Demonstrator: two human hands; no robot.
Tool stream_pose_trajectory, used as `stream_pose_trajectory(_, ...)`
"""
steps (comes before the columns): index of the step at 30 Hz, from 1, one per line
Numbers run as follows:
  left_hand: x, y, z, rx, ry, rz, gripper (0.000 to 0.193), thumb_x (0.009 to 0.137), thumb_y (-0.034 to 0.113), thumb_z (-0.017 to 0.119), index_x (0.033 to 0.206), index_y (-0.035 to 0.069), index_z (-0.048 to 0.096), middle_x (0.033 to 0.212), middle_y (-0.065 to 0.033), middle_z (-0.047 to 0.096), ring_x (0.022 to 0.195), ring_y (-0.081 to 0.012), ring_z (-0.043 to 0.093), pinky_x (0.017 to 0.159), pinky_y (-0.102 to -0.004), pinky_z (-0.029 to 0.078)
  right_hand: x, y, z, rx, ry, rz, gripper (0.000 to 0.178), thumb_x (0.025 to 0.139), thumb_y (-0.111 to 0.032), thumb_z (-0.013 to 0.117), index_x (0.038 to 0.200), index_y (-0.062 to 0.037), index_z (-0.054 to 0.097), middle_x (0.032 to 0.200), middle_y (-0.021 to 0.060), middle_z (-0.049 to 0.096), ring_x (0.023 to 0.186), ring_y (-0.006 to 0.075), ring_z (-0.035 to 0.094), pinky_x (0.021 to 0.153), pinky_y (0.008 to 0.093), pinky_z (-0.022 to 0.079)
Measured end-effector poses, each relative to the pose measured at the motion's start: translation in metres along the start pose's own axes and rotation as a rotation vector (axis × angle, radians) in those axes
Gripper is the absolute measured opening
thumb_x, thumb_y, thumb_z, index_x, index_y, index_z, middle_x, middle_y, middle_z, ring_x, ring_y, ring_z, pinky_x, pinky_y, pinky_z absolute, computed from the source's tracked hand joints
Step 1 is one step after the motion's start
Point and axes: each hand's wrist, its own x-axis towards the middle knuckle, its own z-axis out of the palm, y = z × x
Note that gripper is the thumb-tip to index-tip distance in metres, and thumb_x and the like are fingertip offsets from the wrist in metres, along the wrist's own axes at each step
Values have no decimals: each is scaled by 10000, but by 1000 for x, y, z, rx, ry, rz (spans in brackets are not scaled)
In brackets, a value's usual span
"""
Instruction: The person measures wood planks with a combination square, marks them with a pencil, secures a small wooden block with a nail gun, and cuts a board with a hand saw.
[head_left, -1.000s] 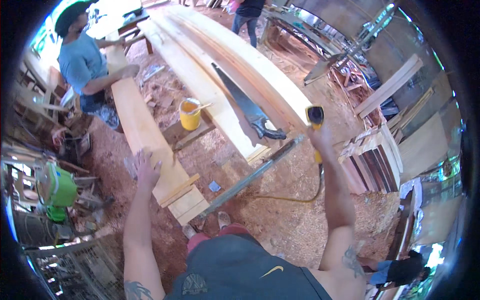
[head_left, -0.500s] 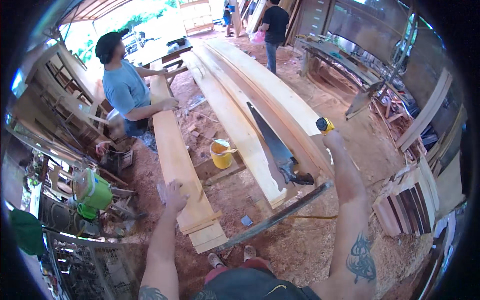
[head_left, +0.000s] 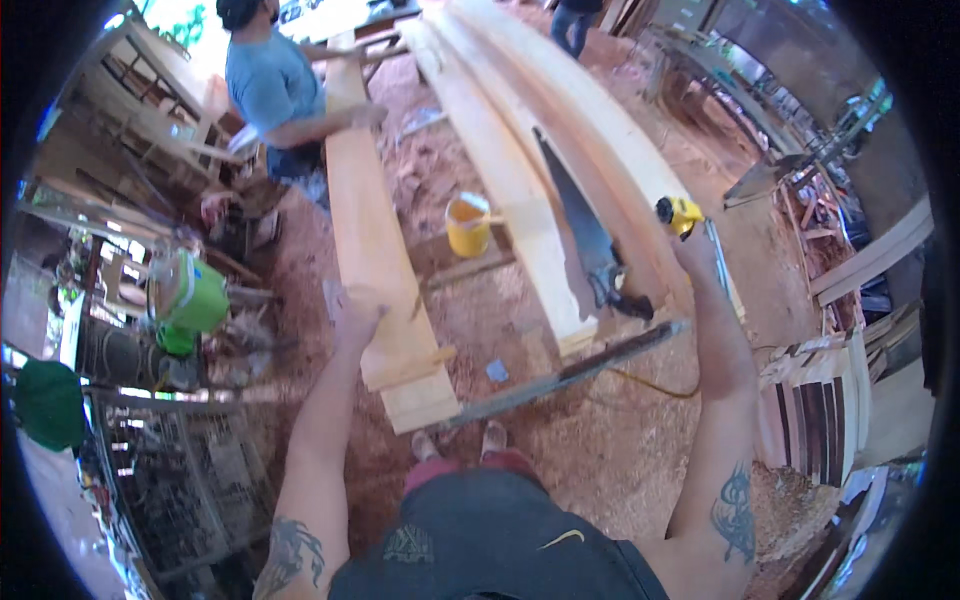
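Note:
My left hand (head_left: pixel 357 318) rests on the left edge of a long pale wooden board (head_left: pixel 365 215), its fingers lying across the top; motion blur softens them. A short strip of wood (head_left: pixel 405 370) lies across the board near its close end. Out to the right, my right hand (head_left: pixel 692 250) is closed round a yellow and black hand tool (head_left: pixel 680 214), whose exact kind I cannot make out. A handsaw (head_left: pixel 580 230) with a dark handle lies on the wide planks (head_left: pixel 500 170) between my hands, handle toward me.
A yellow bucket (head_left: pixel 468 232) stands between the boards. A metal bar (head_left: pixel 570 375) supports their close ends. At the far left, a person in a blue shirt (head_left: pixel 268 90) has a hand over the same board. Stacked wood pieces (head_left: pixel 815 415) stand at right; a green container (head_left: pixel 190 290) is at left.
The view has tilted downward, so the boards and tools sit higher in it. Both my hands keep about their places. The person in blue has moved a forearm over the board.

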Motion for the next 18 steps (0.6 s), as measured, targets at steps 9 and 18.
stream_pose_trajectory(9,20,-66,27,-390,-108,-353,637,754,478,838,1133,-12,690,1153,-209,715,1110,-325,676,949,-415,517,-38,-13,-11,41,-37,-95,798,805,-394,695,1435,-2,401,1138,297,677,1040,462,669,918,536,525)
stream_pose_trajectory(18,13,-21,24,-41,-180,-549,679,811,555,761,1183,-9,694,1153,-240,707,1074,-364,686,928,-434,523,-36,20,6,25,59,-192,633,835,-335,674,1360,-33,486,1074,283,687,991,449,680,881,572,526)
